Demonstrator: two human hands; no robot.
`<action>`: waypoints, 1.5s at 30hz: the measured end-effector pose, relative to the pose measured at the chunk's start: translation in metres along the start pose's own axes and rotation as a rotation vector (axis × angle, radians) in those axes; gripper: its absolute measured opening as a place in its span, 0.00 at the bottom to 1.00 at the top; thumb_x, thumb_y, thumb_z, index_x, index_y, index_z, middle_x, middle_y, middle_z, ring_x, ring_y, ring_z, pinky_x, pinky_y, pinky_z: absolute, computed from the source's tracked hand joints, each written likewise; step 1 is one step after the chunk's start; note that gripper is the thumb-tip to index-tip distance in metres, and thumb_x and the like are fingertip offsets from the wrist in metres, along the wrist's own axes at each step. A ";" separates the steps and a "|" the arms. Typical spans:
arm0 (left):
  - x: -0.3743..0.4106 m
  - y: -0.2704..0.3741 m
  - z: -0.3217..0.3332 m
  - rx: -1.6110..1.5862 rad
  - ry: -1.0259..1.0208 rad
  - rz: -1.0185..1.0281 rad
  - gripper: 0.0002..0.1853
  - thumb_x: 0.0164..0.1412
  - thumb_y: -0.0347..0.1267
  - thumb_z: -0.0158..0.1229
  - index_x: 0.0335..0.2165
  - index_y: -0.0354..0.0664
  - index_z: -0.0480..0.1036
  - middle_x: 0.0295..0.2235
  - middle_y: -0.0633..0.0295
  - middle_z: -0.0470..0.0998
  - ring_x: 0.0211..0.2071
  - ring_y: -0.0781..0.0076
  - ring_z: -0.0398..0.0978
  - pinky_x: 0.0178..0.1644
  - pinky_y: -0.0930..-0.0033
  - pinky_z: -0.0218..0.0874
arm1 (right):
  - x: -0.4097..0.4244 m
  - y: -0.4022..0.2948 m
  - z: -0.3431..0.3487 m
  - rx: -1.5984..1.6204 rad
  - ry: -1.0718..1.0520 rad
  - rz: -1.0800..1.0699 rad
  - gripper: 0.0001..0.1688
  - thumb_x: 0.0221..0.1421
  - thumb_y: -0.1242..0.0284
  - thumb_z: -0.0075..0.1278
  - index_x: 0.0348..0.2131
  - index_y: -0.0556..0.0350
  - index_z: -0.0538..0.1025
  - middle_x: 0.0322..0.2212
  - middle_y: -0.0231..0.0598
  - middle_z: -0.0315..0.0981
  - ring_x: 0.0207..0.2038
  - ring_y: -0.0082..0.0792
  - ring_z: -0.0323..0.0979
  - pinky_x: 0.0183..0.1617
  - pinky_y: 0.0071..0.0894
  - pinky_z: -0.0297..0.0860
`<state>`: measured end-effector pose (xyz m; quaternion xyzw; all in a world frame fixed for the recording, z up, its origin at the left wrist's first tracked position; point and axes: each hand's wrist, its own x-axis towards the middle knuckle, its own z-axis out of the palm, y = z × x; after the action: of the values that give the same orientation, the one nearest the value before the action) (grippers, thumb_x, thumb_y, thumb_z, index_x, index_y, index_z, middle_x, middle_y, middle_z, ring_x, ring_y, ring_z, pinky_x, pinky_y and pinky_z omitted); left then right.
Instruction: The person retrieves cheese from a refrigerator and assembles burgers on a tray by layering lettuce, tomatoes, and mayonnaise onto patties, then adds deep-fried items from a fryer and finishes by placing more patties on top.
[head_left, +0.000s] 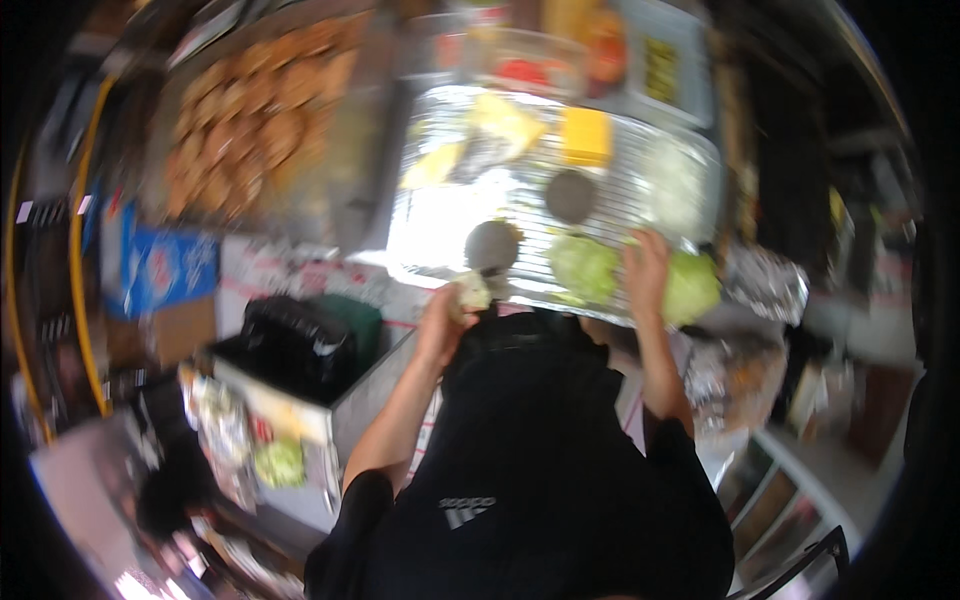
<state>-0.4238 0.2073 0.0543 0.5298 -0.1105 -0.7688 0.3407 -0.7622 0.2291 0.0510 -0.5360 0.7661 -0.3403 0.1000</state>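
Note:
A foil-covered tray (536, 262) lies before me, bright with glare. My left hand (441, 321) is at its near edge, its fingers closed around a pale green piece that looks like lettuce (472, 290). Just beyond that hand is a round grey patty (493, 246), and a second grey patty (570, 196) sits farther up the tray. My right hand (646, 271) reaches between a pile of lettuce leaves (583, 268) and a rounder lettuce (691, 289); blur hides whether it grips either. Orange cheese slices (585, 136) and paler yellow slices (510, 124) rest toward the tray's far side.
A large tray of browned round pieces (251, 112) stands at the far left. Behind the foil are a tub with red pieces (521, 71) and a tub with green slices (660, 71). A black-lined bin (300, 345) is at left; crumpled foil (766, 285) is at right.

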 end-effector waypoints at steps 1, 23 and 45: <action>-0.005 -0.001 -0.013 0.010 0.037 0.015 0.21 0.62 0.42 0.47 0.46 0.38 0.65 0.35 0.57 0.74 0.32 0.72 0.73 0.31 0.74 0.67 | -0.002 0.007 -0.002 0.017 -0.001 -0.017 0.13 0.50 0.77 0.51 0.39 0.59 0.74 0.42 0.49 0.69 0.49 0.48 0.65 0.55 0.43 0.59; 0.013 -0.056 -0.227 -0.489 0.566 -0.025 0.11 0.62 0.36 0.50 0.39 0.41 0.68 0.33 0.57 0.74 0.32 0.64 0.75 0.37 0.66 0.70 | -0.021 0.040 -0.068 -0.184 0.042 -0.135 0.10 0.52 0.81 0.48 0.37 0.61 0.75 0.37 0.44 0.72 0.42 0.43 0.70 0.49 0.36 0.65; 0.036 -0.113 -0.374 -0.723 0.914 -0.020 0.11 0.62 0.34 0.49 0.40 0.38 0.67 0.31 0.56 0.75 0.29 0.67 0.76 0.30 0.73 0.71 | -0.035 0.046 -0.083 -0.624 0.068 -0.079 0.24 0.43 0.74 0.57 0.43 0.61 0.73 0.40 0.50 0.72 0.45 0.53 0.66 0.51 0.47 0.61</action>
<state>-0.1442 0.3393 -0.1872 0.6588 0.3223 -0.4541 0.5058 -0.8255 0.3039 0.0767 -0.5585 0.8150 -0.1100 -0.1083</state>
